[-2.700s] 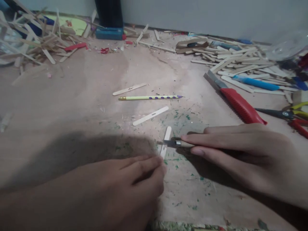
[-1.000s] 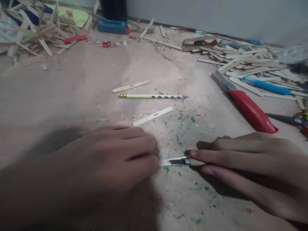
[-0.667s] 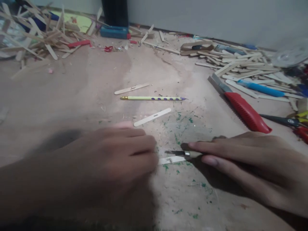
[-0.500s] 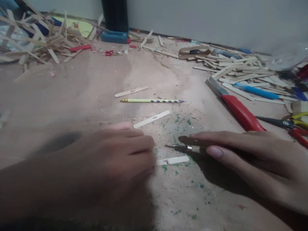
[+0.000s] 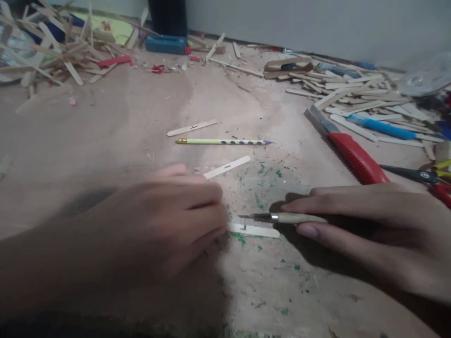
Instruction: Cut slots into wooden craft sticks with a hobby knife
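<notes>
My left hand (image 5: 158,220) lies low on the work surface, fingers curled and pressing the left end of a pale ice-cream stick (image 5: 254,230) that lies nearly flat across. My right hand (image 5: 366,225) is closed around a small craft knife (image 5: 282,218) with a wooden handle. Its thin blade points left, just above the stick and a little apart from it. The stick has a small cut mark near my left fingertips.
A slotted stick (image 5: 227,167), a yellow pencil with purple dots (image 5: 221,142) and another stick (image 5: 192,127) lie beyond. A red-handled saw (image 5: 347,148), scissors (image 5: 419,174), a blue pen (image 5: 382,126) and heaps of sticks (image 5: 355,91) are right; a stick pile (image 5: 45,51) far left.
The stick was turned from pointing away to lying sideways under my left fingers. The knife blade came off the stick and now hovers just above it.
</notes>
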### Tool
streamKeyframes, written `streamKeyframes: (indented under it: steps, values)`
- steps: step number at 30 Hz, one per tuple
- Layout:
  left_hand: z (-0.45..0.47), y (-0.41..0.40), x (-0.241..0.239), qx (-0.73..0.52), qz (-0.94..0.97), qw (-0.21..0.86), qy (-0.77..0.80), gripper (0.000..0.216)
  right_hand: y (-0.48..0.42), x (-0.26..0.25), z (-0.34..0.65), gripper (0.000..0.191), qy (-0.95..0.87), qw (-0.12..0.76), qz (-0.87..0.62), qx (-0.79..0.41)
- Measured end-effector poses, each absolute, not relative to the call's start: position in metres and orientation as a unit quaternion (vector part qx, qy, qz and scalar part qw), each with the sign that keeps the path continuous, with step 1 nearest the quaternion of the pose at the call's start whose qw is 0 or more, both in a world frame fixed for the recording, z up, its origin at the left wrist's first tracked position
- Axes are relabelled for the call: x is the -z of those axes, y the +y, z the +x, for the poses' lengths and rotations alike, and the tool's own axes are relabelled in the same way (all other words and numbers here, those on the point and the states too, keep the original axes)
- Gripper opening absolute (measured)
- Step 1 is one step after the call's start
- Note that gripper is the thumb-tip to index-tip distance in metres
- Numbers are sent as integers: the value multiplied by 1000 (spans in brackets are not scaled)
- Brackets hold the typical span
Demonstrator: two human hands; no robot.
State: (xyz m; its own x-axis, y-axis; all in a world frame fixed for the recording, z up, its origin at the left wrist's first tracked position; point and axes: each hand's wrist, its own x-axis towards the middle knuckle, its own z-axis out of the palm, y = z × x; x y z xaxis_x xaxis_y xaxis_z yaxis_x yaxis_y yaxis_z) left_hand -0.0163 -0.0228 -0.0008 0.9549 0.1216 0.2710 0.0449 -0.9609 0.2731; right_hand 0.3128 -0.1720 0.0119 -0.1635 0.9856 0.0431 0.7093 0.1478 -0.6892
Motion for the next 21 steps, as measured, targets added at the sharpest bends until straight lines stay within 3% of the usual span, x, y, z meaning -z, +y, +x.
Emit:
streamKeyframes:
  steps: [21]
  values:
    - [-14, -27, -2, -115, 979, 161, 48, 43, -187, -3, 316, 35, -800, 227, -489, -263]
